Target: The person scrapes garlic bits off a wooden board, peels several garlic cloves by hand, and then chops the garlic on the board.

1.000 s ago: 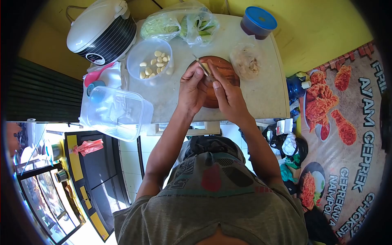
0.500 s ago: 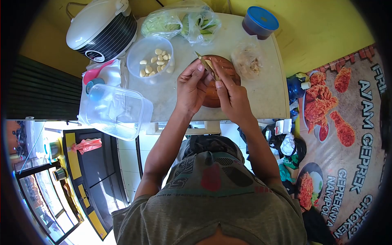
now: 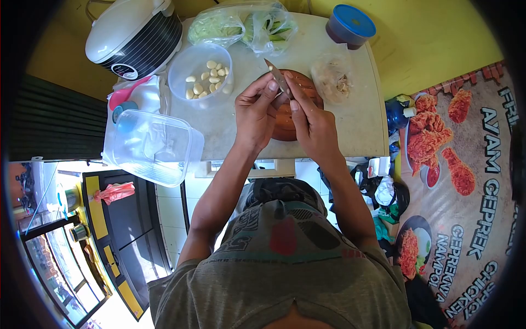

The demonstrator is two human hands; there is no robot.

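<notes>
Over the round wooden chopping board (image 3: 284,127), my two hands meet. My right hand (image 3: 313,125) is closed on a small knife (image 3: 279,81), its blade pointing up and away to the left. My left hand (image 3: 257,112) is closed in a pinch beside the blade, on what looks like a garlic clove, mostly covered by the fingers. A small pale bit sits near the knife tip. Peeled garlic cloves (image 3: 198,88) lie in a clear round tub (image 3: 176,74) to the left. At the right, a clear bag (image 3: 332,82) holds brownish, skin-like scraps.
An empty clear plastic box (image 3: 156,148) sits at the table's front left corner. Behind it are a pink spoon (image 3: 121,97) and a rice cooker (image 3: 134,41). Bagged greens (image 3: 241,27) and a blue-lidded tub (image 3: 350,26) stand along the back of the table (image 3: 359,126).
The knife has turned, so its blade now shows broad side and its tip reaches farther up. Both hands stay together over the board, with a slight shift of the fingers.
</notes>
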